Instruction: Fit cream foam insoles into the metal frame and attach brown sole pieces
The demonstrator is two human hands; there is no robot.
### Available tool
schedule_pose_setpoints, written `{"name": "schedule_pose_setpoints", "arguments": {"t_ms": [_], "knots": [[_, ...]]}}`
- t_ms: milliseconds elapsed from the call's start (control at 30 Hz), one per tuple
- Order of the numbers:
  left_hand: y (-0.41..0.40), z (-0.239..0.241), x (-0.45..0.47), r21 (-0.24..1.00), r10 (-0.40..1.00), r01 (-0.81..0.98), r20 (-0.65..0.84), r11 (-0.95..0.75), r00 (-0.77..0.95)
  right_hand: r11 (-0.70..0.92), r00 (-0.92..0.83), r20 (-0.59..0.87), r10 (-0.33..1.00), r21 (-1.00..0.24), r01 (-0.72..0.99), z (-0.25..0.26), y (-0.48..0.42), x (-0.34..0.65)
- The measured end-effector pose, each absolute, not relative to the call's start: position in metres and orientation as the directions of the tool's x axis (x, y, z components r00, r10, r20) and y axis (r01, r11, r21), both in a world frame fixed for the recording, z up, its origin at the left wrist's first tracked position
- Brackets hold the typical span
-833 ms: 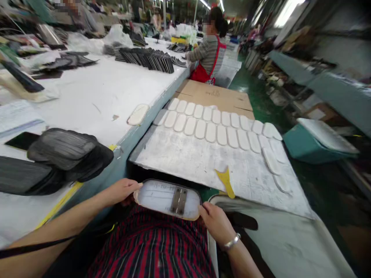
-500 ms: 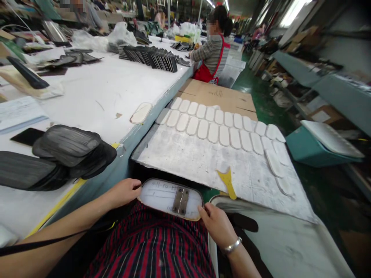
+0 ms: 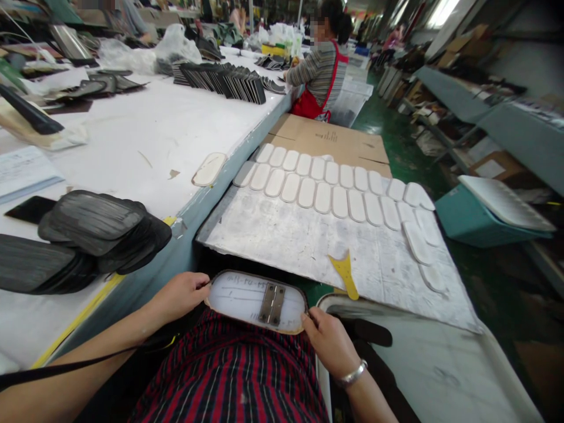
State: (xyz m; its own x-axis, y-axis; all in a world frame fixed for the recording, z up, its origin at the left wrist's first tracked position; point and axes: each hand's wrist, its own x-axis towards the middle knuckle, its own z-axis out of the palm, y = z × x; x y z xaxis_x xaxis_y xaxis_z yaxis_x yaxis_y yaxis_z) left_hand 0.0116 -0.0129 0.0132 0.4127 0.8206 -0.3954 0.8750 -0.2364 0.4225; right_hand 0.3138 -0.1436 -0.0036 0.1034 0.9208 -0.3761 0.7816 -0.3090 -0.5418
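I hold a flat oval white template (image 3: 247, 298) with a metal hinge plate (image 3: 271, 304) at its middle, level over my lap. My left hand (image 3: 178, 295) grips its left end with curled fingers. My right hand (image 3: 328, 342), a metal bracelet on the wrist, pinches its right end. Just beyond lies a white-smeared board (image 3: 299, 241) with rows of several white oval insole pieces (image 3: 324, 197) and a yellow scraper (image 3: 346, 273).
Stacks of black ribbed pieces (image 3: 88, 226) sit on the white table (image 3: 145, 141) at my left, with one white insole (image 3: 209, 168) near its edge. A person in a red apron (image 3: 319, 76) works farther along. A teal bin (image 3: 476, 217) stands right. A white tray (image 3: 423, 364) lies beside my right arm.
My head view shifted slightly; both hands keep the same hold on the template, which stays almost in place.
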Motion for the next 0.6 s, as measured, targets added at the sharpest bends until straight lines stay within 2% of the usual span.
{"name": "schedule_pose_setpoints", "arguments": {"t_ms": [167, 300, 433, 600], "knots": [[-0.019, 0.009, 0.006, 0.546, 0.838, 0.835, -0.424, -0.066, 0.343, -0.311, 0.109, -0.367, 0.924, -0.552, 0.774, -0.003, -0.144, 0.314], [-0.028, 0.009, 0.005, 0.571, 0.866, 0.821, -0.403, -0.015, 0.296, -0.320, 0.117, -0.362, 0.925, -0.574, 0.754, -0.003, -0.145, 0.313], [-0.032, 0.012, 0.005, 0.558, 0.870, 0.829, -0.391, -0.036, 0.300, -0.358, 0.131, -0.374, 0.918, -0.641, 0.679, -0.004, -0.148, 0.314], [-0.021, 0.014, 0.006, 0.465, 0.841, 0.870, -0.397, -0.162, 0.369, -0.432, 0.121, -0.447, 0.886, -0.703, 0.565, -0.007, -0.151, 0.315]]}}
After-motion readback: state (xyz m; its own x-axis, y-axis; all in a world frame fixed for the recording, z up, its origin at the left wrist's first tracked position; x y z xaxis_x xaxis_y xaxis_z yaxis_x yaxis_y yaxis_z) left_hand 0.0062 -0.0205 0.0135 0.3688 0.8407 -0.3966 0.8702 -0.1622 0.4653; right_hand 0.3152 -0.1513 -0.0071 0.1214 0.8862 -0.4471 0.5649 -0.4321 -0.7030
